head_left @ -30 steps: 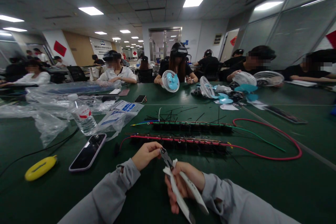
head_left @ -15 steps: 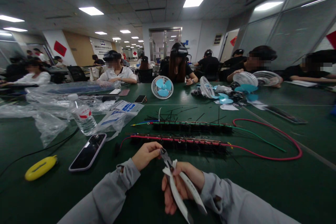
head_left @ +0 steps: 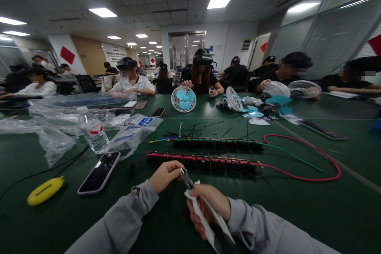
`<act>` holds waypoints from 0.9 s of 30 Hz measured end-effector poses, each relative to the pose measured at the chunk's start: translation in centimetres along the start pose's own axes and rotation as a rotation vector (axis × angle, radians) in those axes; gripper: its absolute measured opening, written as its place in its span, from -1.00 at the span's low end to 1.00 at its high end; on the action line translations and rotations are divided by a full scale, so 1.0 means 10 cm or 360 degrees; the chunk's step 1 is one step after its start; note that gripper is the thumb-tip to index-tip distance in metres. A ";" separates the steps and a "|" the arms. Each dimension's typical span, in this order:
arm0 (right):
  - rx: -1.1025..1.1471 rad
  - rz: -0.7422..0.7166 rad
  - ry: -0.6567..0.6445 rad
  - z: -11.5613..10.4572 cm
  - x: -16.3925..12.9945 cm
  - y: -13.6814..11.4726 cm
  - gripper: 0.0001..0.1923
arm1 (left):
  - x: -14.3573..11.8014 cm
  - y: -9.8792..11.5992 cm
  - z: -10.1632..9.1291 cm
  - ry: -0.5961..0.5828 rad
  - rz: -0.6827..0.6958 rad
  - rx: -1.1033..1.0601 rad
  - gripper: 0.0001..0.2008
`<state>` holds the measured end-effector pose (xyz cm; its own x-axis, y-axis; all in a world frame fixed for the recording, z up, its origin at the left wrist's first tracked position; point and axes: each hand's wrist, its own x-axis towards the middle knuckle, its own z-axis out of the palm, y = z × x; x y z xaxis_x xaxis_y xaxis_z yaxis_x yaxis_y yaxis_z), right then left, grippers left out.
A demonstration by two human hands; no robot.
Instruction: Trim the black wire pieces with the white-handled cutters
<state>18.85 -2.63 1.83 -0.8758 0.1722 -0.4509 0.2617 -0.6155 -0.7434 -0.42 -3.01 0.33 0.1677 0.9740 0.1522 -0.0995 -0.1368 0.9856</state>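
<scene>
A pair of diagonal cutting pliers (head_left: 186,177) with white handles lies in the grip of my right hand (head_left: 205,208), its jaws pointing up and left. My left hand (head_left: 163,176) pinches thumb against fingertips right beside the jaw tips; what is between them is too small to make out. Just beyond both hands runs a long dark strip with a red cable (head_left: 208,159) along it. A second strip with a green wire (head_left: 279,148) lies behind it, with loose black cable ties or similar thin strips around it.
To the left are a phone (head_left: 99,172), a yellow oval tool (head_left: 46,191), a water bottle (head_left: 94,133) and plastic bags (head_left: 137,127). A blue-bladed fan (head_left: 183,99) stands across the table before a co-worker. More fan parts (head_left: 278,97) lie at the far right.
My right fingers have closed round the handles, and the pliers' handles and jaws have come together. My left hand has hardly moved. A co-worker's hand now rests at the fan's top.
</scene>
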 end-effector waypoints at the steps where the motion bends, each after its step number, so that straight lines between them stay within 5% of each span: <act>1: -0.0019 0.0000 0.0035 0.01 0.00 0.00 -0.68 | 0.00 0.00 0.00 -0.0001 -0.0002 0.0000 -0.70; 15: -0.0071 0.0057 0.0216 0.11 -0.01 -0.02 -0.73 | 0.00 0.01 0.01 0.0009 -0.0019 0.0000 -0.70; 22: -0.0085 -0.0046 -0.0016 0.04 -0.01 0.01 -0.69 | 0.00 0.03 0.03 0.0024 -0.0005 -0.0030 -0.71; 27: 0.0045 -0.0104 -0.0155 0.01 -0.03 0.04 -0.48 | 0.00 0.00 0.02 -0.0003 -0.0021 -0.0073 -0.70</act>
<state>19.20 -2.99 1.76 -0.9261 0.1381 -0.3510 0.1925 -0.6272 -0.7547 -0.24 -3.06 0.38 0.1713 0.9753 0.1396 -0.1425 -0.1157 0.9830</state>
